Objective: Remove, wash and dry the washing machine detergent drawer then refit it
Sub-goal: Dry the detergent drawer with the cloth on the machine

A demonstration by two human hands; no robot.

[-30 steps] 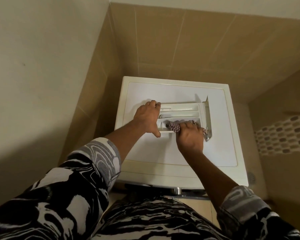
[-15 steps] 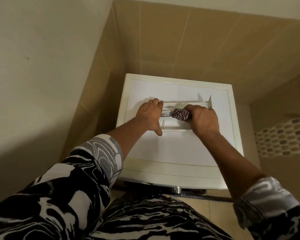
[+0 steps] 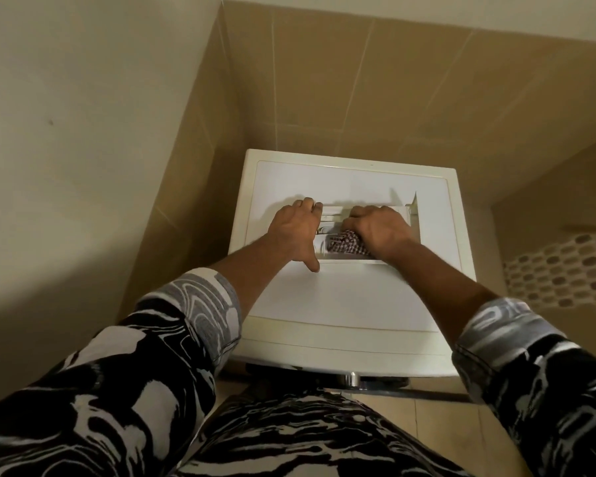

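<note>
Plainly, the white plastic detergent drawer [image 3: 331, 215], long and ribbed into compartments, is lying flat on the smooth cream top of the washing machine [image 3: 351, 304], which is standing in a corner of beige tiled wall [image 3: 358, 80]. The left hand [image 3: 295, 228] is bracing the drawer's left end, fingers curling over its far edge and thumb stretching along the near corner. The right hand [image 3: 379, 230] is pressing a crumpled checked cloth [image 3: 346, 244] into the near compartment, fingers closing round it.
</note>
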